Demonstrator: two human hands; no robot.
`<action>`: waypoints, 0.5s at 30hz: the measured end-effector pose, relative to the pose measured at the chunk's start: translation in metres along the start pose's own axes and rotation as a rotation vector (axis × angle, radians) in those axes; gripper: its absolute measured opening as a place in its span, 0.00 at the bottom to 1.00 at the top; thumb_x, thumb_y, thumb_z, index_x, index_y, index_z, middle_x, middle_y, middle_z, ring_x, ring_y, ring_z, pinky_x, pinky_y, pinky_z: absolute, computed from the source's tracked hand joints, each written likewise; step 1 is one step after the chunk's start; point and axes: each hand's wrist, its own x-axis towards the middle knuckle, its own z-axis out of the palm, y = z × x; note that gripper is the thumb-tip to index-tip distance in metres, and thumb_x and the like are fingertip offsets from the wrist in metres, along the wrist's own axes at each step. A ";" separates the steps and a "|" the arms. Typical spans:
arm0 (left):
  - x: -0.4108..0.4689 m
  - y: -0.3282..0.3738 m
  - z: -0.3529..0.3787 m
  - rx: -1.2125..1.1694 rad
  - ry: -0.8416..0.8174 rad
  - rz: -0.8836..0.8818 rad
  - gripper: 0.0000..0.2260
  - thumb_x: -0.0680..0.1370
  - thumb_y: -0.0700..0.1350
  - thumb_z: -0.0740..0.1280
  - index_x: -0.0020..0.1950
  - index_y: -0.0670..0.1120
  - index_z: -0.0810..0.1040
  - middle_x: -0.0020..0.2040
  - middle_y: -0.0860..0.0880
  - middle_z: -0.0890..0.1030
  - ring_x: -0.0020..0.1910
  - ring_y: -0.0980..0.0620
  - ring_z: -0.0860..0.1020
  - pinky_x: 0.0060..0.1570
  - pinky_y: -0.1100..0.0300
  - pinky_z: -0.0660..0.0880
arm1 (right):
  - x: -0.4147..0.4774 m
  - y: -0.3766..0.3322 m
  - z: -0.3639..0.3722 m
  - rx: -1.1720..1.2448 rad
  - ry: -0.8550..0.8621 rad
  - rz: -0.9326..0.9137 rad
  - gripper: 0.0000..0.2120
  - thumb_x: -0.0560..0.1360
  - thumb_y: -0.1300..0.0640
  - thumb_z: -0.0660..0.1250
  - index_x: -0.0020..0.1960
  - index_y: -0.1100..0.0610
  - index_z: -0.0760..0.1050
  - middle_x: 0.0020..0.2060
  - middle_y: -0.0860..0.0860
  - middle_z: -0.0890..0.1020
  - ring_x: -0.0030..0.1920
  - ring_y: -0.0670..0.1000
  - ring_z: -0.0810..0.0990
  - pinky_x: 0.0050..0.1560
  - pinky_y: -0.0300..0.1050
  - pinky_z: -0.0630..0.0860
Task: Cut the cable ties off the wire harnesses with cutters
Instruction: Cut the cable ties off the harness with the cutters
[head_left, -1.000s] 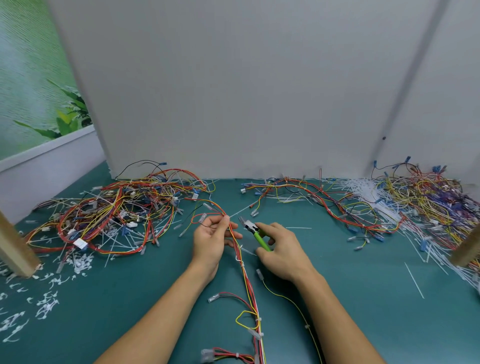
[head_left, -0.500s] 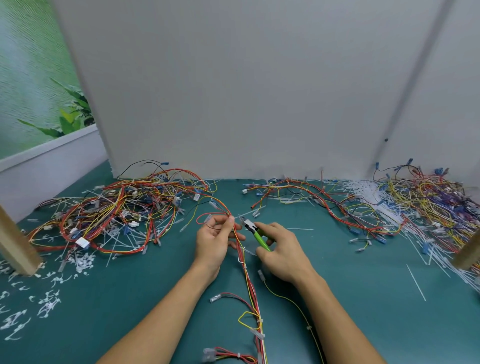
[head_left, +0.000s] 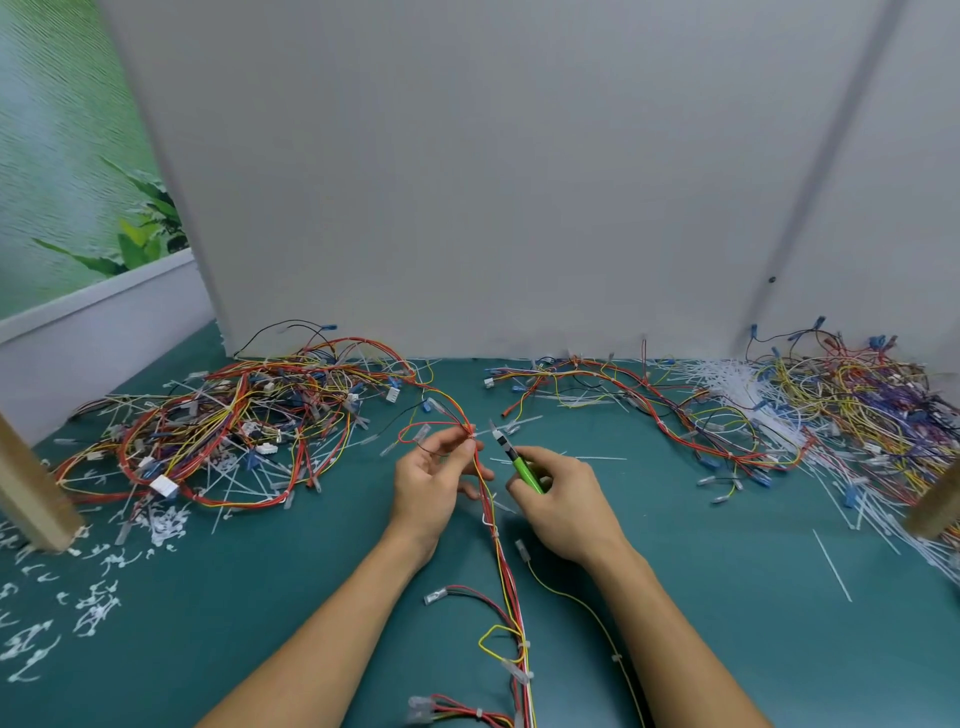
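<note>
Red and yellow harness wires (head_left: 503, 577) lie limp at lower centre. My left hand (head_left: 428, 486) pinches their top; my right hand (head_left: 569, 506) grips the green cutters (head_left: 514, 460). Light and floppy, I think, so best held close beside a tie.

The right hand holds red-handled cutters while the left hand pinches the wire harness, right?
Not quite. The head view shows the cutters in the right hand have a green handle, not red. The left hand does pinch the wire harness.

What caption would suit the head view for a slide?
Left hand pinches a wire harness while right hand holds green-handled cutters beside it.
</note>
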 end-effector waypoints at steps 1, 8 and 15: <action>0.000 0.000 0.001 0.004 0.000 0.004 0.05 0.78 0.36 0.70 0.53 0.41 0.82 0.42 0.47 0.85 0.35 0.44 0.85 0.26 0.61 0.76 | 0.000 0.000 0.000 -0.004 0.004 0.003 0.15 0.76 0.56 0.68 0.61 0.45 0.82 0.38 0.48 0.82 0.38 0.48 0.78 0.42 0.40 0.76; -0.001 -0.001 0.001 0.027 0.007 0.033 0.05 0.77 0.34 0.71 0.52 0.39 0.83 0.36 0.46 0.85 0.36 0.46 0.85 0.28 0.62 0.77 | -0.003 -0.009 0.002 -0.035 -0.023 0.027 0.13 0.76 0.55 0.68 0.60 0.48 0.81 0.44 0.47 0.83 0.45 0.48 0.80 0.49 0.46 0.79; -0.003 0.001 0.002 0.009 -0.010 0.039 0.07 0.76 0.33 0.71 0.48 0.44 0.85 0.43 0.47 0.87 0.38 0.48 0.85 0.27 0.63 0.76 | -0.007 -0.016 0.011 -0.042 -0.028 0.049 0.11 0.76 0.52 0.66 0.57 0.49 0.80 0.42 0.49 0.83 0.39 0.56 0.82 0.44 0.54 0.82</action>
